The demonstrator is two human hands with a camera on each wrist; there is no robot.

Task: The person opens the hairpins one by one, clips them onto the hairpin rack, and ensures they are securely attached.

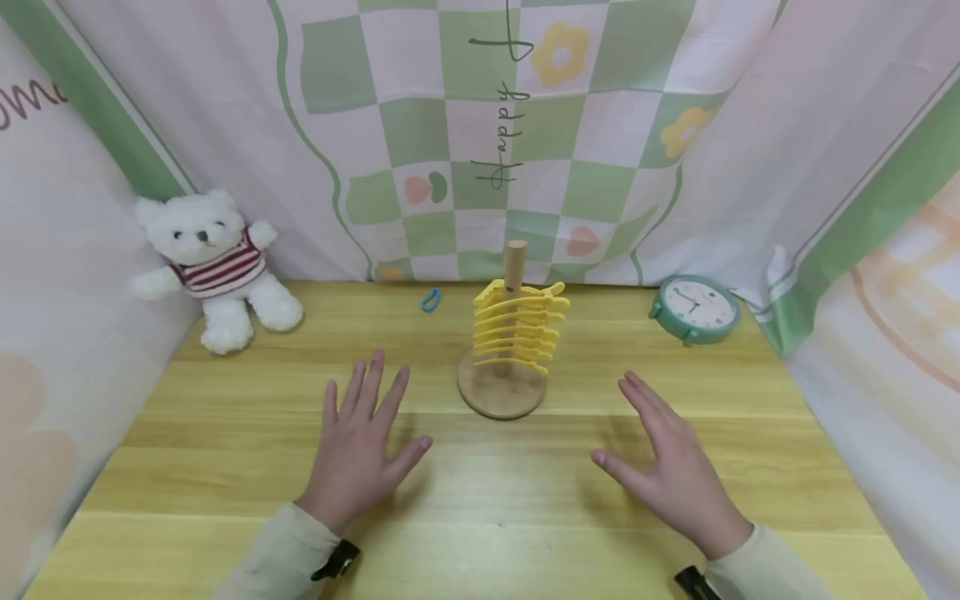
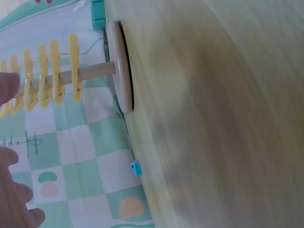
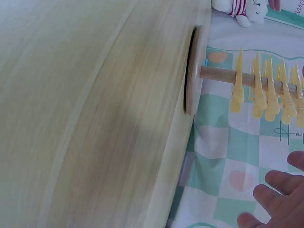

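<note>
A wooden stand (image 1: 501, 390) with a round base and upright post is near the table's middle. Several curved, clip-like yellow plastic pieces (image 1: 517, 325) are stacked one above another along the post. To the left of the stand, my left hand (image 1: 354, 458) has its fingers spread and holds nothing. On the other side my right hand (image 1: 678, 475) is also empty, its fingers straight and its thumb apart. Both hands are apart from the stand. Only some fingers (image 3: 280, 187) show in the right wrist view. Behind the stand, to the left, lies a small blue loop (image 1: 431, 300).
A white teddy bear (image 1: 223, 267) in a striped shirt sits at the back left of the wooden table (image 1: 480, 533). At the back right lies a green round clock (image 1: 695, 308). A checked curtain (image 1: 487, 125) hangs along the rear edge.
</note>
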